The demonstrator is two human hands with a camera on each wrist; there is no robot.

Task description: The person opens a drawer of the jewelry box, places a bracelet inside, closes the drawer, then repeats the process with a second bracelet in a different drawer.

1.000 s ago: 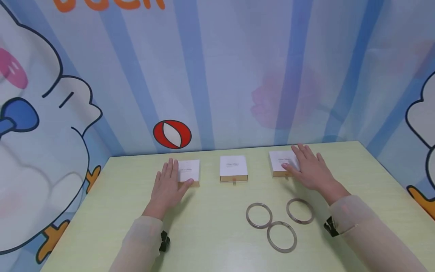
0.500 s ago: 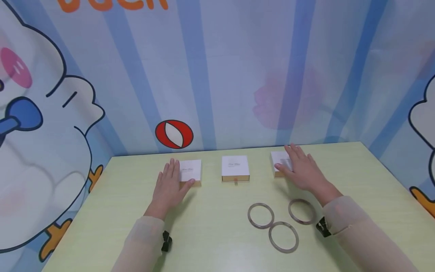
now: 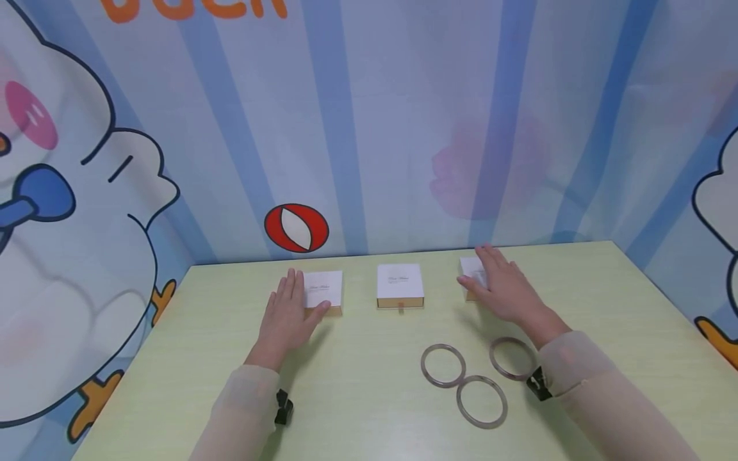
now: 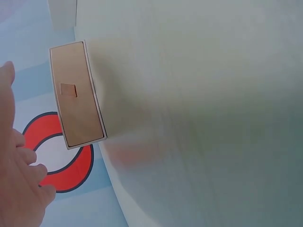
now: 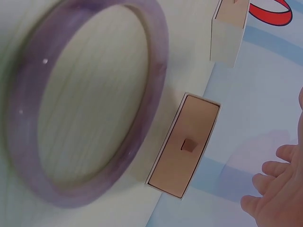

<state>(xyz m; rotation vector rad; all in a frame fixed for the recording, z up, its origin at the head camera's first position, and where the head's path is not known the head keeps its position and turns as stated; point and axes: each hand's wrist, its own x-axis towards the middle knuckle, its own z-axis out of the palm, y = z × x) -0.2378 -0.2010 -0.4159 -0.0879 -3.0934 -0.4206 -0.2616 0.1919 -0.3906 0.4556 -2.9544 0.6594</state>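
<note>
Three small white drawer-style boxes with tan fronts stand in a row at the back of the table. My left hand (image 3: 282,314), fingers straight, is over the left edge of the left box (image 3: 323,288); the left wrist view shows it apart from that box's front (image 4: 78,111). The middle box (image 3: 400,282) stands between my hands. My right hand (image 3: 510,291) hovers with straight fingers over the right box (image 3: 471,270), hiding much of its top. Nearer lie three greyish-purple bangles: a left one (image 3: 423,366), a front one (image 3: 484,425) and a right one (image 3: 492,356).
The pale table (image 3: 357,384) ends at a striped blue cartoon backdrop (image 3: 398,128) just behind the boxes. In the right wrist view a bangle (image 5: 26,118) looms large, close to the camera. The right sleeve (image 3: 582,365) passes beside the right bangle.
My right hand has slid left across the right box, covering more of its top. The left hand, the boxes and the bangles stay in place; the head view has shifted slightly.
</note>
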